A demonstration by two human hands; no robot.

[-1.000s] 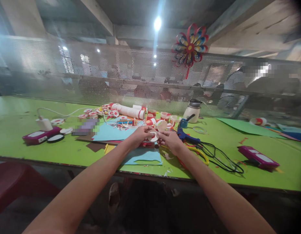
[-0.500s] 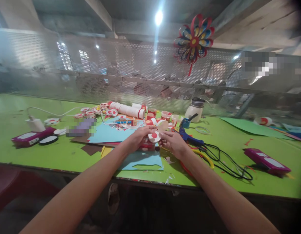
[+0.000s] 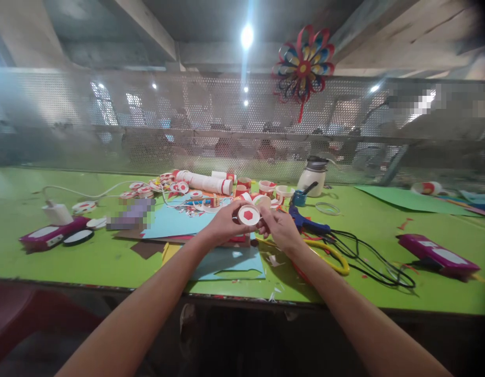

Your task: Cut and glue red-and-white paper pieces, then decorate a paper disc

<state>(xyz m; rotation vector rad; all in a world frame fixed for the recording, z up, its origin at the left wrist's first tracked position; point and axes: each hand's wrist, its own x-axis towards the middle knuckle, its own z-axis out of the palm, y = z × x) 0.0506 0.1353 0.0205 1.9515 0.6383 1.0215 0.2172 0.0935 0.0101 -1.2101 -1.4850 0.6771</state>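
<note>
A person's left hand [image 3: 222, 225] and right hand [image 3: 277, 226] hold a small white paper cup [image 3: 248, 215] between them above the green surface [image 3: 89, 256], its round face with a red hexagon now turned toward the camera; half a second earlier the cup sat lower and tilted, showing only a sliver of red. The left hand's grip is narrow, thumb and fingers closed on the cup's left edge, while the right hand's fingers pinch its right side. Both hands have risen slightly since the earlier frame.

Beneath the wrists lies a light blue paper sheet [image 3: 230, 262] with a cut-out notch, beside a larger blue sheet [image 3: 175, 220]. Just right of the hands a blue glue gun [image 3: 305, 224] rests with its black cord [image 3: 375, 262] trailing across the surface, near yellow-handled scissors [image 3: 332, 254]. Behind the hands stand red-and-white cups [image 3: 268, 187], a stacked roll of cups [image 3: 205, 182] and a white bottle [image 3: 313, 178]. A magenta box [image 3: 438, 255] lies far right, another [image 3: 49, 235] far left by a white charger [image 3: 57, 213]. A paper pinwheel [image 3: 304, 65] hangs on the mesh screen [image 3: 148, 120].
</note>
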